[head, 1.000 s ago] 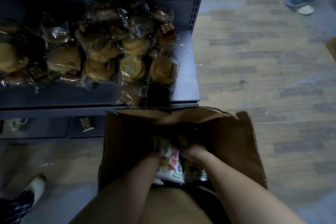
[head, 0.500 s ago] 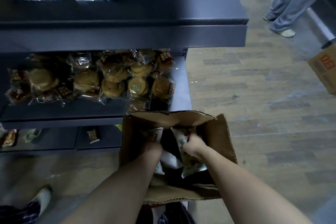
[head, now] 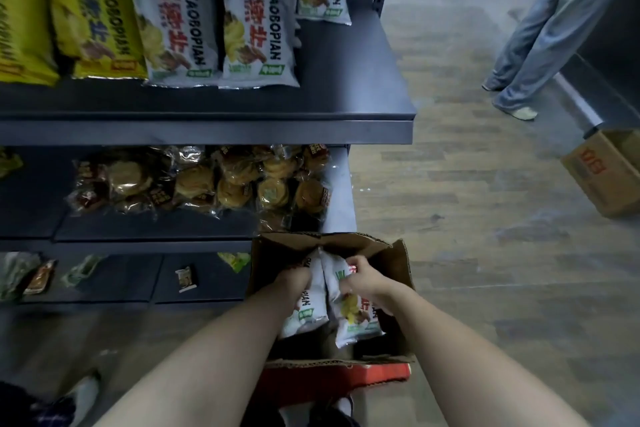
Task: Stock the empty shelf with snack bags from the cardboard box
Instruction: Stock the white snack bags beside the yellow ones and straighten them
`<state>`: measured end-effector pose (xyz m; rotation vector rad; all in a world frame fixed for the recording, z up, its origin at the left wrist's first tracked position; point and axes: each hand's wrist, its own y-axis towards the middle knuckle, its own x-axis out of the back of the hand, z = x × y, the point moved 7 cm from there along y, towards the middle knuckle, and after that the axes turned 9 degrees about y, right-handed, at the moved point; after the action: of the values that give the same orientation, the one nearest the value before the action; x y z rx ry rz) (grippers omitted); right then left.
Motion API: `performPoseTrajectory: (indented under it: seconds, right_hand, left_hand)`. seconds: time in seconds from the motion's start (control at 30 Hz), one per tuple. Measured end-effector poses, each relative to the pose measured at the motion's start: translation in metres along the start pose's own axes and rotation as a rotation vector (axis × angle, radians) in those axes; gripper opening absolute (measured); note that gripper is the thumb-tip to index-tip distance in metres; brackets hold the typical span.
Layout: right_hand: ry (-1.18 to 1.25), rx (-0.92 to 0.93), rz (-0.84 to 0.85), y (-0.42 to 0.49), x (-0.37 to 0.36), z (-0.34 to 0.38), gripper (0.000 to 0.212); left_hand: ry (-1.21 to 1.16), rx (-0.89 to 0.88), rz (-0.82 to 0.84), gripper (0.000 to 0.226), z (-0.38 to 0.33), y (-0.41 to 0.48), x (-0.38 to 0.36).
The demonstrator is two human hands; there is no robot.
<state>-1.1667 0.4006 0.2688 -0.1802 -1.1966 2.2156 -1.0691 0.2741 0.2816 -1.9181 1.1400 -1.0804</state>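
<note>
An open cardboard box [head: 398, 263] stands on the floor in front of the dark shelf unit. Both my hands are inside it. My left hand [head: 292, 282] grips a white snack bag [head: 308, 312] by its top. My right hand [head: 363, 279] grips a second white snack bag [head: 356, 319] beside it. Both bags hang upright, partly above the box's rim. The top shelf [head: 346, 94] holds yellow snack bags [head: 93, 10] at left and white snack bags [head: 256, 14] beside them, with bare dark surface at its right end.
The middle shelf carries wrapped pastries [head: 214, 180]. The bottom shelf [head: 114, 281] holds a few small packets. Another person's legs [head: 547, 31] stand at the far right, near a second cardboard box [head: 602, 170]. Wooden floor lies to the right. My shoe [head: 83, 399] shows lower left.
My view has tilted up, so the top shelf with its snack bags now shows. Both hands have risen inside the box, each lifting a white bag higher.
</note>
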Motion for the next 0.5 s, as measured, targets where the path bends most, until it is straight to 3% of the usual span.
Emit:
performPoseTrajectory:
  seconds: [0.03,0.1,0.2,0.27,0.37,0.43,0.5]
  right_hand:
    - [0.065,-0.027,0.039,-0.008,0.001,0.002,0.069]
    - [0.202,-0.097,0.139,-0.023,0.003,0.001,0.067]
    - [0.376,-0.129,0.319,-0.052,0.008,0.010,0.035]
    - [0.455,-0.098,0.383,-0.063,0.015,0.018,0.030]
    - [0.588,-0.043,0.419,-0.075,0.018,0.037,0.056]
    - [0.658,-0.033,0.437,-0.079,0.016,0.050,0.077]
    - [0.720,-0.011,0.399,-0.084,0.015,0.064,0.085]
  left_hand:
    - [0.003,0.018,0.065,0.045,0.001,-0.011,0.001]
    - [-0.073,0.061,0.210,0.025,0.002,-0.031,0.003]
    - [-0.176,0.063,0.362,0.032,0.002,-0.045,0.010]
    - [-0.220,-0.035,0.440,0.027,-0.010,-0.069,0.019]
    - [-0.214,-0.122,0.544,0.028,-0.028,-0.092,0.023]
    - [-0.280,-0.166,0.579,0.043,-0.044,-0.100,0.023]
    - [-0.307,-0.227,0.618,0.066,-0.058,-0.114,0.019]
